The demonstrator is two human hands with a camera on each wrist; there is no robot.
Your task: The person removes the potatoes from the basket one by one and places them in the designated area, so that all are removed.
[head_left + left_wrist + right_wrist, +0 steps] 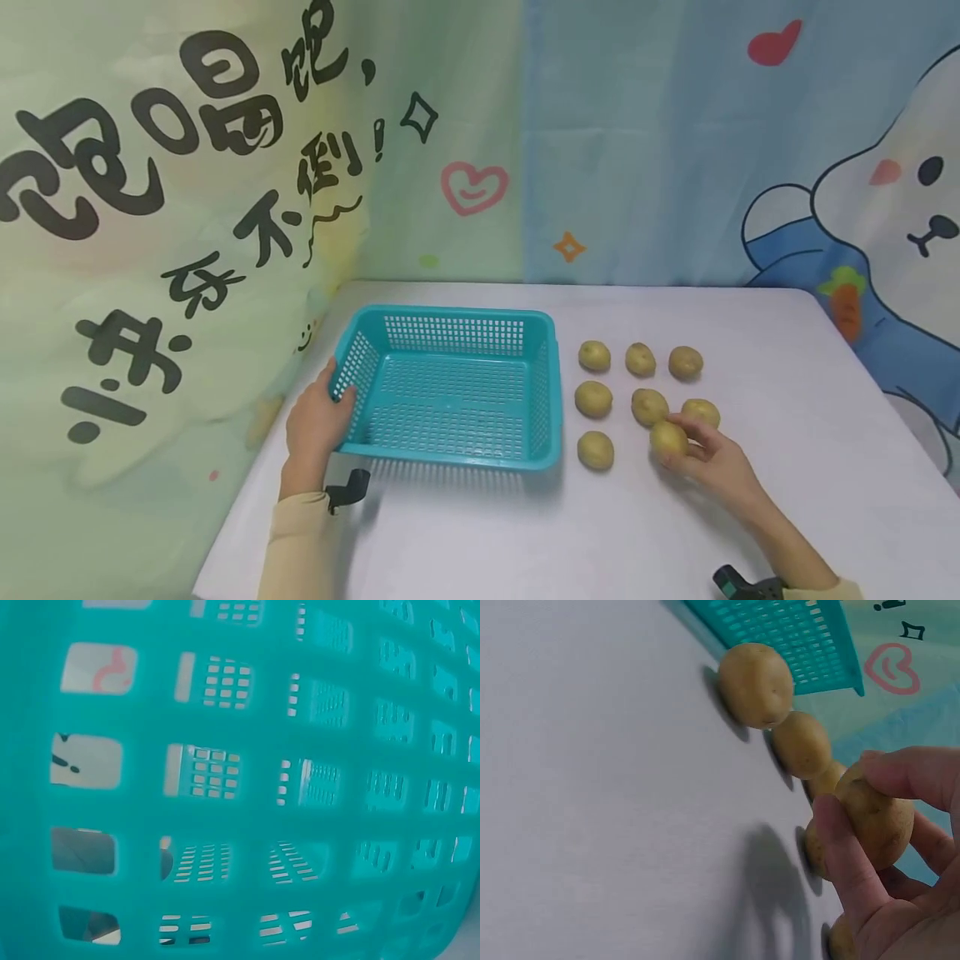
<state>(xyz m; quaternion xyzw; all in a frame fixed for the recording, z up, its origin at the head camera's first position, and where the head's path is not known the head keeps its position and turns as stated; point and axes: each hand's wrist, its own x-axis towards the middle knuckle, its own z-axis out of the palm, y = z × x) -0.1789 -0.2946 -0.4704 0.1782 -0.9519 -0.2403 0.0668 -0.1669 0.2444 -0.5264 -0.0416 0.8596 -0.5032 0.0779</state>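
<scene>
A turquoise plastic basket (450, 461) with perforated walls stands on the table, nothing inside it. My left hand (318, 419) grips its left side, thumb over the rim; the left wrist view is filled by the perforated basket wall (262, 817). With thumb and fingers my right hand (718, 467) pinches a potato (668, 439). In the right wrist view this potato (877, 821) appears lifted off the table, a shadow below. Several other potatoes lie in rough rows right of the basket, among them a front-left one (596, 451) and a middle one (649, 407).
The white table (480, 542) reaches back to a printed cloth backdrop (630, 150) with lettering, hearts and a cartoon animal. Another potato (701, 412) lies just behind my right hand. More potatoes (686, 363) form the back row.
</scene>
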